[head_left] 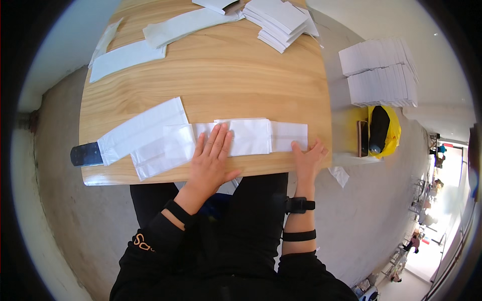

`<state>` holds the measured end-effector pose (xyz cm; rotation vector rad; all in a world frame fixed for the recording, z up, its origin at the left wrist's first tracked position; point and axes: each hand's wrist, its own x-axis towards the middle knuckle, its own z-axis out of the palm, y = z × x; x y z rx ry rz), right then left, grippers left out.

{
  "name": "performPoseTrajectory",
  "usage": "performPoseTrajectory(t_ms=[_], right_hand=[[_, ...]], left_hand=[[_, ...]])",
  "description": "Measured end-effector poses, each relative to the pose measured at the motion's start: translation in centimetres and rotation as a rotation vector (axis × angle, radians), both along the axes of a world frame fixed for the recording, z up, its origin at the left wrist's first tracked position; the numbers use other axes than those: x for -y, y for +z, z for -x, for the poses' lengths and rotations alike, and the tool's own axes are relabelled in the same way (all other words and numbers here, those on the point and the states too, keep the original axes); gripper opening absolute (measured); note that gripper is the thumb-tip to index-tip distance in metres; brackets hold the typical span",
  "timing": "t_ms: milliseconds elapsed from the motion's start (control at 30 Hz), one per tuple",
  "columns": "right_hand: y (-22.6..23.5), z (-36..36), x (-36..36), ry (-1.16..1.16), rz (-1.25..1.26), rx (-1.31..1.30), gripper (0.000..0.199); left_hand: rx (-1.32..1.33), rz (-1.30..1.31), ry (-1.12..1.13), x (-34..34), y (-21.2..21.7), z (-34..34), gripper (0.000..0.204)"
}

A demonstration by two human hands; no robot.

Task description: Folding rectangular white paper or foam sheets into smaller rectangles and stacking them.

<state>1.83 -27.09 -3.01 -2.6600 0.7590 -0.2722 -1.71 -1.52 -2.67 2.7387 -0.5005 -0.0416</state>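
My left hand (213,153) lies flat, fingers stretched out, on a white sleeve-like packet (249,136) near the table's front edge. From under that packet a flat white strip (289,136) sticks out to the right. At its lower right corner rests the thumb of my right hand (308,156), whose fingers are spread over the wood. To the left, a thin, partly see-through white sleeve (163,150) overlaps a longer white sleeve (143,128). A dark flat object (86,154) shows at the left end of the longer one.
More long white sleeves (128,59) lie at the table's (216,85) far left. A stack of white folded pieces (277,22) sits at the far right. Beyond the right edge are tall white stacks (379,72) and a yellow bag (392,131) with a dark object inside.
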Motion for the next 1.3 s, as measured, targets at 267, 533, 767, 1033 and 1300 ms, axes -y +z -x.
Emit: performPoseTrajectory(t_ms=[267, 533, 767, 1033, 1300], right_hand=[[-1.5, -0.9, 3.9, -0.019, -0.618, 0.024, 0.047], [4.1, 0.6, -1.7, -0.010, -0.816, 0.312, 0.025], [5.3, 1.1, -9.4, 0.584, -0.447, 0.387, 0.013], [3.7, 1.3, -10.7, 0.816, -0.359, 0.236, 0.025], [2.1, 0.0, -5.4, 0.578, -0.476, 0.163, 0.026]], left_hand=[[0.001, 0.018, -0.015, 0.1, 0.1, 0.0, 0.099], [0.034, 0.188, 0.044, 0.2, 1.5, -0.2, 0.080], [-0.548, 1.318, 0.228, -0.3, 4.7, 0.1, 0.067], [-0.702, 1.261, 0.270, -1.2, 3.5, -0.5, 0.055], [-0.680, 1.231, 0.353, -1.3, 2.7, -0.7, 0.051]])
